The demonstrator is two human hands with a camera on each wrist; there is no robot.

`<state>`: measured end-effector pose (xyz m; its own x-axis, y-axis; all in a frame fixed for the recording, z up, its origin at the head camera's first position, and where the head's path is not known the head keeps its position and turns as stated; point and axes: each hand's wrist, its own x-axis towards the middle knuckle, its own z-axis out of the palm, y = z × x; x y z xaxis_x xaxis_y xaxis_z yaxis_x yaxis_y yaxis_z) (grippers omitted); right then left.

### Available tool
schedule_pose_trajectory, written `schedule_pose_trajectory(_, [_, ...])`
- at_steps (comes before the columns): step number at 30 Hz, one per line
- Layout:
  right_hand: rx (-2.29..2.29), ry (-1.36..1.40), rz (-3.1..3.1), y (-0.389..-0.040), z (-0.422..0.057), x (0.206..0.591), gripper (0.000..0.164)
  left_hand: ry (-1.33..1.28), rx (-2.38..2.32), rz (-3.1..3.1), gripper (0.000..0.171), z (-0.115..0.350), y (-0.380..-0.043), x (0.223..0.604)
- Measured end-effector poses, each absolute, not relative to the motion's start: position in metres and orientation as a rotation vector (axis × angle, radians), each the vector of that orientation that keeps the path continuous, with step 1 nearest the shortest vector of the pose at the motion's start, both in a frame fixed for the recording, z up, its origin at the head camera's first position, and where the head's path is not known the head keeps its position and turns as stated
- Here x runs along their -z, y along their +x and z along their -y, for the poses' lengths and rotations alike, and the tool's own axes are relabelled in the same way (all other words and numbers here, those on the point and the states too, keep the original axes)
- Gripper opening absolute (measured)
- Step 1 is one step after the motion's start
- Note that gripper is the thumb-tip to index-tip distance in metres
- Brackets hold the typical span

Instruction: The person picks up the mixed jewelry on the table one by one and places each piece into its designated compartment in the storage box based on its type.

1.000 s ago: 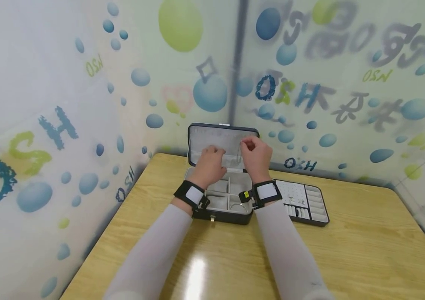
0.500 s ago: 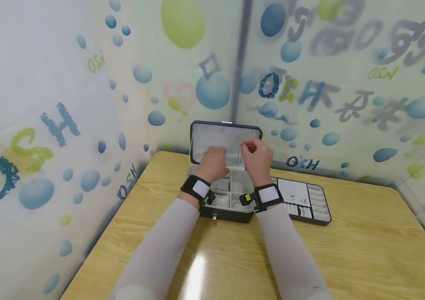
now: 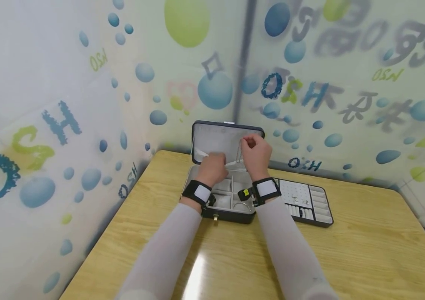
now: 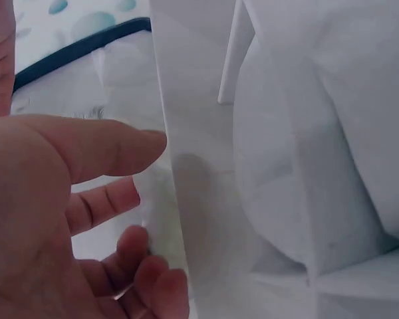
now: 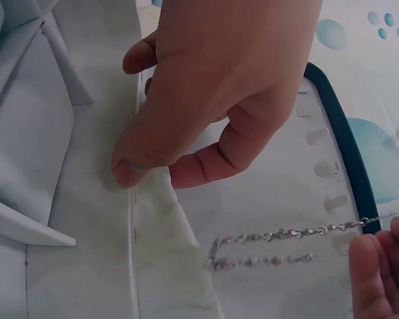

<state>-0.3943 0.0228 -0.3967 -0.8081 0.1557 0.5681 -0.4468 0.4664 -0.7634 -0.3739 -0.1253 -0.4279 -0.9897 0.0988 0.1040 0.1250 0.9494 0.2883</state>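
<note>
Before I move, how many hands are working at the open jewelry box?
2: the left hand, at the lower left of the lid, and the right hand, pinching a silver chain by the lid's right side. No others show.

Bright and even in the head view, glaring white on the yellow wood-grain table; dimmer and greyer in both wrist views, shadowed across the pale grey box lining, blurred along the silver link chain.

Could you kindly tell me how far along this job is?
Done: the box is open, the tray beside it. In hand: the right hand pinches a chain, the left hand at the fabric pocket. Probably remaining: stowing the dangling chain and returning the tray.
</note>
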Motion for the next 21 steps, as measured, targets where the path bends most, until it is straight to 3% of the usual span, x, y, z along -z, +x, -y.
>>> schedule_pose_trajectory(21, [-1.204, 0.216, 2.125, -0.422, -0.001, 0.399, 0.018, -0.16, 0.585, 3.011, 0.01, 0.132, -0.372, 0.435])
